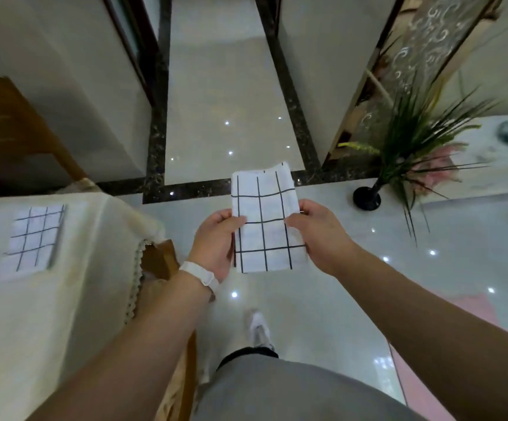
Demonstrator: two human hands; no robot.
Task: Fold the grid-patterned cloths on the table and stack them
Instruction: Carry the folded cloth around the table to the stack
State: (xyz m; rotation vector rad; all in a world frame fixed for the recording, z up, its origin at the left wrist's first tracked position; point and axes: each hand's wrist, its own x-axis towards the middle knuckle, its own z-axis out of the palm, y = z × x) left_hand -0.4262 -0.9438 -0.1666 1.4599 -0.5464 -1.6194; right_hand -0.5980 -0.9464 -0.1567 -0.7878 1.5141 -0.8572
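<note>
Fingers of 2 hands, left hand [216,238] and right hand [319,235], pinch 1 folded cloth [266,220]; 1 folded stack [35,235] on table [9,329].

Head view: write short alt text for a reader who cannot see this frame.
The left hand and right hand pinch the side edges of a folded grid-patterned cloth, held in the air above the floor. A second grid cloth lies flat on the cream-covered table to the left; a plant stands on the floor at right.
</note>
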